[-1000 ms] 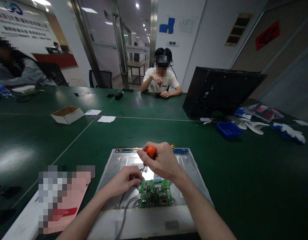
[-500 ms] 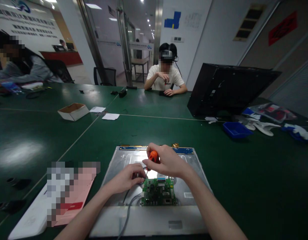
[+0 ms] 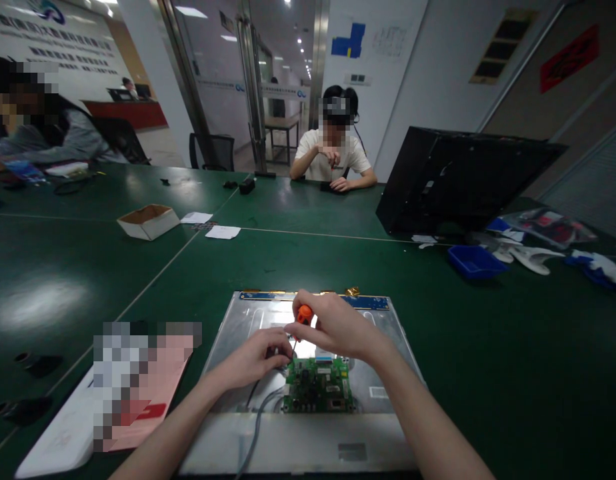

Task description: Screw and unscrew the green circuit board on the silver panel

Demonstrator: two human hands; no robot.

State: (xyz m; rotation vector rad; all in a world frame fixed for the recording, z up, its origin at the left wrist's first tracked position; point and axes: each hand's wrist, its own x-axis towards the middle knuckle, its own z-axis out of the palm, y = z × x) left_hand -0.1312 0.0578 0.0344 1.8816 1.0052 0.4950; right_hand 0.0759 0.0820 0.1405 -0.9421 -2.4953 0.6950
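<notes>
A metal display panel (image 3: pixel 223 393) lies flat in front of me, back side up. On it sits a green circuit board (image 3: pixel 319 387) with a grey cable (image 3: pixel 257 430) leaving its left side. My right hand (image 3: pixel 333 327) is closed around an orange-handled screwdriver (image 3: pixel 304 315). The thin shaft points down to the board's upper left corner. Beside that tip, my left hand (image 3: pixel 265 353) has its fingers pinched together; whatever they hold, if anything, is hidden. A blue circuit strip (image 3: pixel 368 302) runs along the panel's far edge.
Left of the panel lie a white sheet (image 3: pixel 63 427) and a pink packet (image 3: pixel 168 380). A white box (image 3: pixel 149 223) stands farther back. On the right are a blue tray (image 3: pixel 475 262) and a large black monitor (image 3: pixel 458 180). A co-worker (image 3: pixel 333 150) sits across the green table (image 3: pixel 298 257).
The screwdriver handle has shifted very slightly in my right hand, and the camera view has moved a little. Both hands stay at the same corner of the board.
</notes>
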